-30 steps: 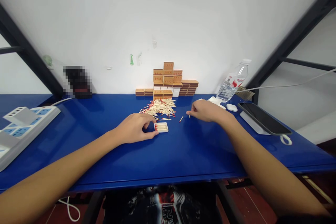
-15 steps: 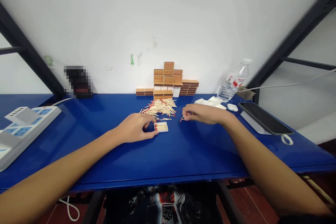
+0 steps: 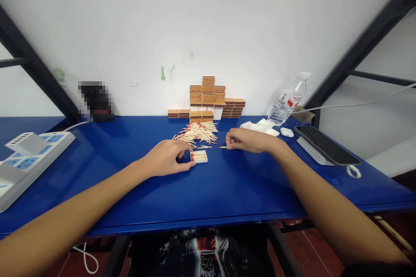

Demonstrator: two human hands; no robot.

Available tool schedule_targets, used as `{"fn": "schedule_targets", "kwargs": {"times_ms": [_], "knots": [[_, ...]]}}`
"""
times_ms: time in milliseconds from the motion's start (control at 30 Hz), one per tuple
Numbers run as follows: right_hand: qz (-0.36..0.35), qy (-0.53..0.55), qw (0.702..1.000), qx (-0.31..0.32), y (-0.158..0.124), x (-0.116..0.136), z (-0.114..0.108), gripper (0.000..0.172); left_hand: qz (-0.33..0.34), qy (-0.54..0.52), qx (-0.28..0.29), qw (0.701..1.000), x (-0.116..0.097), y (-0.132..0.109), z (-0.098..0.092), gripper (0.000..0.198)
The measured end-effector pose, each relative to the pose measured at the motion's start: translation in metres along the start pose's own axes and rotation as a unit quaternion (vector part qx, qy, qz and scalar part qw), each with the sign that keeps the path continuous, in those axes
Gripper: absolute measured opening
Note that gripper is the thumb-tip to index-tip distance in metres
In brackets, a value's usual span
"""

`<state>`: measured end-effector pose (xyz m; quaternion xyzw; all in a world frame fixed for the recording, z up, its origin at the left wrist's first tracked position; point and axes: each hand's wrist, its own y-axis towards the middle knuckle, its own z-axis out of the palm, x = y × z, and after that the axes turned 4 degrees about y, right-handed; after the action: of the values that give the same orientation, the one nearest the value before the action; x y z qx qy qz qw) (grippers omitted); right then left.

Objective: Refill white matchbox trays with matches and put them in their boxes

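My left hand [image 3: 170,158] grips the left end of a white matchbox tray [image 3: 203,161] between thumb and fingers. Several matches [image 3: 199,156] lie in that tray, their red heads to the left. To the right, my right hand [image 3: 245,139] pinches a match [image 3: 222,147] whose red head points left toward the tray. Just beyond the tray spreads a loose pile of matches [image 3: 201,132] with red heads. Behind the pile, against the wall, stand stacked matchboxes [image 3: 208,98] in orange-brown.
White empty trays [image 3: 260,126] lie beyond my right hand. A water bottle [image 3: 287,101] leans at the back right, near a white earphone case [image 3: 287,132] and a phone [image 3: 326,145] on a stand. A power strip [image 3: 35,164] with chargers sits at the left.
The match in my right hand has turned from slanting downward to lying nearly level, head to the left. My left hand and the tray stay in place.
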<state>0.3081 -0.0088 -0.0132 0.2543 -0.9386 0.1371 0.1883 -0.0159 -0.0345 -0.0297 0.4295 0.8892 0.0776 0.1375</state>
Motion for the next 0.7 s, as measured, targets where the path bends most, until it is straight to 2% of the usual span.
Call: {"fn": "schedule_targets", "kwargs": {"times_ms": [100, 233, 433, 533, 700], "knots": [[0.006, -0.008, 1.000, 0.001, 0.000, -0.001, 0.001, 0.012, -0.001, -0.001, 0.004, 1.000, 0.000, 0.000, 0.000, 0.031], [-0.025, 0.007, 0.999, -0.028, -0.002, 0.006, 0.004, 0.014, 0.001, -0.001, -0.001, 1.000, 0.001, 0.000, 0.001, 0.032], [-0.115, 0.028, 0.988, -0.097, 0.001, 0.049, 0.022, 0.015, -0.005, -0.009, 0.003, 1.000, 0.000, 0.000, 0.001, 0.031], [-0.130, 0.006, 0.984, -0.122, 0.004, 0.069, 0.036, 0.010, -0.006, -0.008, 0.005, 1.000, -0.001, 0.000, 0.001, 0.031], [-0.136, 0.016, 0.983, -0.123, 0.008, 0.078, 0.046, 0.007, -0.002, -0.008, 0.005, 1.000, -0.002, 0.000, 0.000, 0.031]]}}
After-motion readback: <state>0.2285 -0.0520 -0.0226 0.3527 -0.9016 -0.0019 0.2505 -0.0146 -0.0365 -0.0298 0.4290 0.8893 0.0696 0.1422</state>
